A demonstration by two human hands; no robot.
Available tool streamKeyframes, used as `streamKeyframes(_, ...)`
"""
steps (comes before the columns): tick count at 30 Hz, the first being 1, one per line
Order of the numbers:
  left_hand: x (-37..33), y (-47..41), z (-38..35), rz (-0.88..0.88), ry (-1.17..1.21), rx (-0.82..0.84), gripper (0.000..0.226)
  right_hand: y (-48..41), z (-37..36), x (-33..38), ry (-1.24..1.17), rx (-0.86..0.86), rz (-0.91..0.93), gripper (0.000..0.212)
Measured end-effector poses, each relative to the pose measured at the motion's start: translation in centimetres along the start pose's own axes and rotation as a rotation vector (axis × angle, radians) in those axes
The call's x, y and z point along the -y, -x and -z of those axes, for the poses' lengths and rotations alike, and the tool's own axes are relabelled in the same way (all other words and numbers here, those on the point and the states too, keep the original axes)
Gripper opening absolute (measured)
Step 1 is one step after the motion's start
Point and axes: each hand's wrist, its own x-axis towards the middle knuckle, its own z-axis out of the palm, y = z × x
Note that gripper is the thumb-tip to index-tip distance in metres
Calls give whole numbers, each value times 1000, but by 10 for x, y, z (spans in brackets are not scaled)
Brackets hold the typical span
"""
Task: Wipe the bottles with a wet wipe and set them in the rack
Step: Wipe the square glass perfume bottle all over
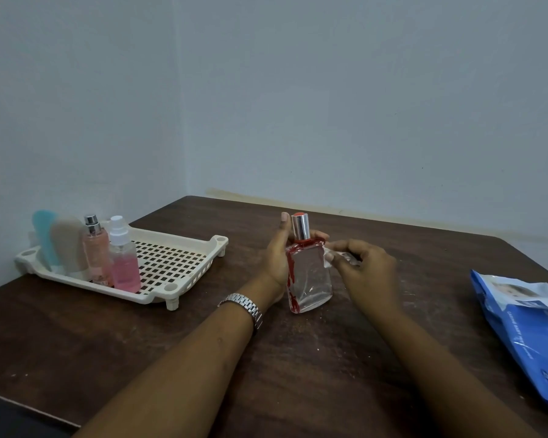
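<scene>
The head view shows five bottles in all: one in the hands and four in the rack.

The held bottle [310,279] is flat, clear glass with red trim down its left edge and shoulders and one silver cap [300,227] with a red top. It stands roughly upright, slightly tilted, over the middle of the brown table [298,374]; whether its base touches the wood cannot be told. The left hand [277,257] grips it from the left, thumb up beside the cap and fingers curled round behind the neck. The right hand [366,273] pinches one small white wet wipe [327,263] against the bottle's upper right edge.

One cream slotted rack [178,263] sits at the table's far left corner. Along its left side stand four containers in a row: a blue tube [45,238], a beige tube [68,245], a peach spray bottle [95,251] with a silver cap, and a pink spray bottle [124,263] with a white pump.

One blue wipes pack [525,327] lies at the right edge, well apart from the hands; it carries a white panel and a line of white writing too small to read. No bottle label is legible. One silver watch [244,306] circles the left wrist.
</scene>
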Motion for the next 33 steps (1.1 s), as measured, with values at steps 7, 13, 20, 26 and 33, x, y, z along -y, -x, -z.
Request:
streamKeyframes(7, -3, 3, -1, -25, 35, -1, 70, 8, -7, 10, 69, 7, 337, 14)
streamKeyframes(13, -3, 2, -2, -23, 20, -4, 71, 6, -8, 6, 16, -72, 294, 12)
streamKeyframes(20, -2, 0, 0, -11, 30, -22, 77, 16, -16, 19, 163, 30, 511, 19)
streamKeyframes(26, 0, -2, 1, -17, 14, -38, 75, 10, -13, 12, 75, -72, 348, 15)
streamKeyframes(33, -1, -2, 3, 21, 53, -66, 78, 21, -24, 27, 184, 48, 530, 20)
